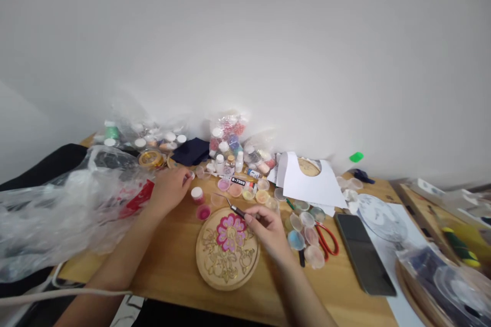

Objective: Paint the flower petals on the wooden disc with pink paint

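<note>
My right hand (266, 227) grips a slim tool (238, 211) with a dark handle and a thin, bent metal tip, held above a round wooden board (228, 277). Gold outlines cover the board, and its flower (230, 232) is coloured magenta and pink. My left hand (171, 190) reaches to the back left, fingertips pinched together at a small pale thing I cannot make out. Close to that hand stand a white-capped jar (197, 194) of pink material and a small cup (203, 212) of magenta. A B-7000 tube (243, 183) lies behind the tool.
Several small cups (296, 240) and red-handled scissors (330, 242) lie right of the board, then a phone (364, 253). Clear plastic bags (65, 214) spread over the left side. Bagged jars (228, 133) and white paper (310, 189) sit along the wall.
</note>
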Available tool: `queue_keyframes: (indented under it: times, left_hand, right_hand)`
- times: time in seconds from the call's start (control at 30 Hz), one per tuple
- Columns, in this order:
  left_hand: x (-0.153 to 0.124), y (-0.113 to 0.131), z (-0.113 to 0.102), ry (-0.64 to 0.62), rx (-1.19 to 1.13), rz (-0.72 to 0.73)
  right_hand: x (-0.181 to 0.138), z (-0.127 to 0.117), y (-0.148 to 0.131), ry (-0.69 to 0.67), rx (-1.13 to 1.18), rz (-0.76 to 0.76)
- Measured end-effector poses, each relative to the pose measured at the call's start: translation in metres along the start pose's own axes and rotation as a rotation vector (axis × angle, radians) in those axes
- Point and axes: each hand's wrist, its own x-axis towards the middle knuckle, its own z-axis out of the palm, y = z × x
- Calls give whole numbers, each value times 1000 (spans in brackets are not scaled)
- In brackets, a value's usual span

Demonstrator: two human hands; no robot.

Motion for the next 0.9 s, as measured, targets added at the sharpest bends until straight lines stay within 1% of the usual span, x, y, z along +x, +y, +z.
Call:
queue_keyframes:
  times: [0.1, 0.27, 0.37, 0.43, 0.5, 0.6, 0.7, 0.77, 0.9]
  left_hand:
    - [-1, -3, -1, 90, -77, -29]
    - [-1, -12, -6, 283, -207, -103]
    - [-2, -16, -14, 361, -267, -154]
    - [-5, -15, -22, 384, -251, -192]
    - [-9, -12, -31, 348, -158, -218]
    - [-15, -6, -44, 194, 17, -243]
    - [-19, -2, -49, 46, 64, -229]
    - [-20, -3, -48, 6, 70, -194]
    - [-20, -6, -43, -26, 103, -144]
  right_hand:
    - [1, 0, -1, 7, -2, -6]
    - [-1, 0, -6, 6, -4, -10]
    - [-2, 1, -9, -7, 10, 5]
    - [-3, 1, -11, -9, 17, 16]
    - [-3, 1, -11, -3, 22, 18]
    - [-3, 1, -10, 4, 15, 13]
    - [-3, 1, -9, 9, 9, 7]
    - [-2, 1, -9, 11, 6, 8]
    - [-3, 0, -10, 5, -14, 5]
